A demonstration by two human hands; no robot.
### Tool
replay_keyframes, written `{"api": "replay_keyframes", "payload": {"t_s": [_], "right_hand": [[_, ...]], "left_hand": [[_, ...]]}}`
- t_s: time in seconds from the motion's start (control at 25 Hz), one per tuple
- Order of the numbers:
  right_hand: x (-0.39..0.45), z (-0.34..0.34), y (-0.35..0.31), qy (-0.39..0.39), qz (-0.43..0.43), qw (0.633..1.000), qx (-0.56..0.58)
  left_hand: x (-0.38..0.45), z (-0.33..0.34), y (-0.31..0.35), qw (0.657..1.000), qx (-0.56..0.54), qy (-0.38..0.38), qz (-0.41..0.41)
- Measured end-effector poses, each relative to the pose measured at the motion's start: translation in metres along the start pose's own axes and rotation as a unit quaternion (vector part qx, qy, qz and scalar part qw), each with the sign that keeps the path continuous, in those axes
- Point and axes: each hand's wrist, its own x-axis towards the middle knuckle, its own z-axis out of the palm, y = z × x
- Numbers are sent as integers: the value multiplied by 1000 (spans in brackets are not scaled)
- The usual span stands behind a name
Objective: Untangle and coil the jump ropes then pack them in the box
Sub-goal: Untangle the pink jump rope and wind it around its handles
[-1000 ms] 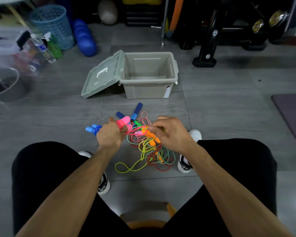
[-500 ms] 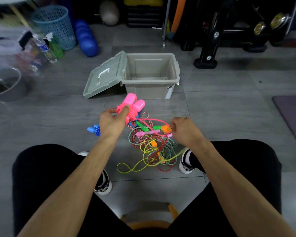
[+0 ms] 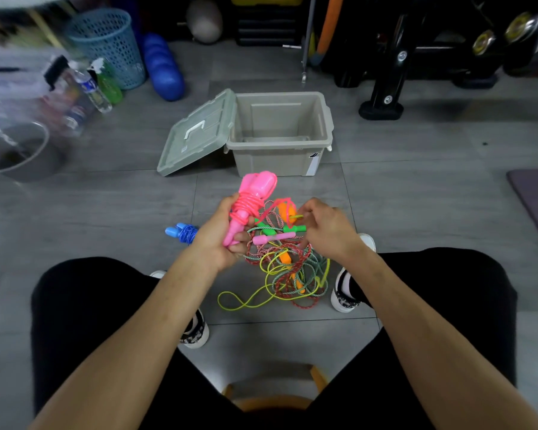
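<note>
Lifted the pink plastic-handled jump rope (image 3: 251, 202) clear of the tangle in the gripping left hand (image 3: 218, 237), cord wound round its handles. Pinched its trailing pink end with the right hand (image 3: 326, 228), nearly ready for the open grey plastic box (image 3: 280, 131) beyond both hands.

Left hand (image 3: 218, 240): raised from low over the tangled ropes (image 3: 288, 268); the pink rope bundle (image 3: 250, 206) it grips now stands upright, handles pointing toward the box (image 3: 280, 131), where a second ago it lay near-flat.
Right hand (image 3: 326, 229): off the orange handle (image 3: 288, 209), drawn slightly right, now pinching a pink cord strand at the tangle's top.
</note>
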Motion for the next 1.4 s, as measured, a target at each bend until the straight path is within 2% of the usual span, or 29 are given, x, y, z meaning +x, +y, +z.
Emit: {"api": "replay_keyframes", "payload": {"t_s": [0.2, 0.28, 0.56, 0.72, 0.84, 0.92, 1.0, 1.08, 1.16, 1.2, 1.24, 1.32, 1.4], "right_hand": [[1, -5, -7, -4, 121, 974, 190], [2, -8, -10, -13, 153, 964, 217], [1, 2, 1, -26, 117, 991, 59], [9, 7, 14, 10, 133, 987, -85], [7, 7, 13, 38, 122, 989, -77], [6, 4, 5, 60, 93, 993, -30], [4, -5, -5, 87, 63, 988, 108], [1, -20, -11, 125, 40, 946, 298], [0, -33, -11, 147, 25, 898, 415], [1, -34, -9, 152, 22, 898, 412], [2, -32, -8, 148, 26, 915, 375], [4, -22, -5, 95, 42, 966, 237], [7, -13, 2, 17, 48, 995, 83]], "left_hand": [[1, -3, 1, 1000, 20, 18, 10], [0, -4, 2, 999, 33, 21, 16], [-6, -6, 13, 998, -33, 10, 60], [1, -17, 14, 993, -53, 56, 87], [14, -28, 5, 988, -18, 118, 97], [23, -36, -1, 977, 21, 188, 99], [29, -46, -9, 955, 75, 270, 93], [33, -54, -18, 934, 122, 325, 87], [34, -56, -26, 928, 150, 331, 81], [32, -54, -28, 927, 164, 328, 78], [31, -51, -28, 927, 179, 320, 76], [30, -41, -24, 932, 193, 297, 80], [29, -32, -19, 935, 205, 273, 99]]}}
